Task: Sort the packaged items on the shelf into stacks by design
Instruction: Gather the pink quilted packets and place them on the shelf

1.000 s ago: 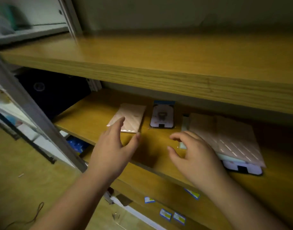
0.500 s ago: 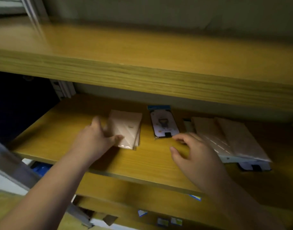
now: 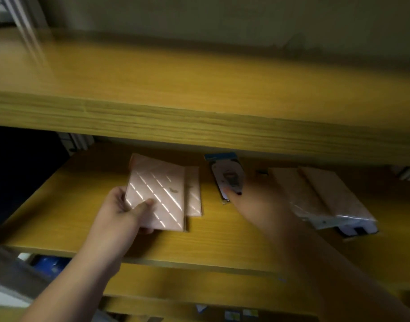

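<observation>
On the wooden shelf (image 3: 218,238) my left hand (image 3: 125,212) grips a pink package with shiny diagonal stripes (image 3: 160,196), thumb on top, its near end raised. A second pink package (image 3: 193,191) lies partly under it on the right. My right hand (image 3: 253,198) reaches over the shelf and its fingertips touch the near end of a white package with a blue header (image 3: 227,175). Whether those fingers curl round it is blurred. To the right lies a pile of pink packages (image 3: 322,194) over white ones (image 3: 359,230).
The upper shelf board (image 3: 199,126) overhangs the working shelf and hides its back. A dark gap (image 3: 20,170) opens at the left. Below the shelf edge are small blue and white packages (image 3: 241,313) and a blue thing (image 3: 48,263).
My left hand has taken hold of the top pink package and lifted its near end. My right hand has moved forward to the white package with the blue header.
</observation>
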`<state>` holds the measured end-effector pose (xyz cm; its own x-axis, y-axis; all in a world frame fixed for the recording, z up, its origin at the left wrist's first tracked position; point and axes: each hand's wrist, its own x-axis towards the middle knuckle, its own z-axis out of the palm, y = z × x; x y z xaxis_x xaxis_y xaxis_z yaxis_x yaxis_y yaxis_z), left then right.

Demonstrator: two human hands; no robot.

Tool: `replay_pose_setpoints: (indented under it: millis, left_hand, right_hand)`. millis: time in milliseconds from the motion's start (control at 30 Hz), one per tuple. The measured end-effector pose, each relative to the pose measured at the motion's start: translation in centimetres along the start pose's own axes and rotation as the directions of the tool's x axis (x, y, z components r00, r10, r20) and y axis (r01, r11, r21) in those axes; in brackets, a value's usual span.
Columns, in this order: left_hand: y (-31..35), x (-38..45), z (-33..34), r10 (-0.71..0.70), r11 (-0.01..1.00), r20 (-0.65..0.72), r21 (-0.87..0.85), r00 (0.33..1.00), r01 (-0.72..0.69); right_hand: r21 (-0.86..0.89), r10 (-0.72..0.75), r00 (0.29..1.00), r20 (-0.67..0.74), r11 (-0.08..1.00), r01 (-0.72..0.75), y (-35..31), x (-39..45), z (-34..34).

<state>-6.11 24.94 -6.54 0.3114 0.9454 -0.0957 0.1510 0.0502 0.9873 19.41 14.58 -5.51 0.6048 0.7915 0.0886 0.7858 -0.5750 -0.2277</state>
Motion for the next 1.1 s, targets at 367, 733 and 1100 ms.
replay_pose_setpoints:
  millis: [367, 733, 1100]
  left_hand:
    - [1.2, -1.3, 0.6, 0.006, 0.981, 0.007, -0.196, 1.0, -0.004]
    - [1.2, -2.3, 2.4, 0.057, 0.958, 0.086, -0.285, 0.995, -0.03]
    - [3.0, -7.9, 6.8, 0.056, 0.943, 0.233, -0.331, 0.971, 0.025]
  right_hand:
    - [0.241, -0.019, 0.996, 0.091, 0.971, -0.004, -0.9, 1.0, -0.2]
    - [0.819, 0.05, 0.934, 0.355, 0.464, -0.336, -0.2, -2.5, -0.5]
    - [0.963, 0.284, 0.954, 0.096, 0.215, -0.161, 9.5, -10.5, -5.2]
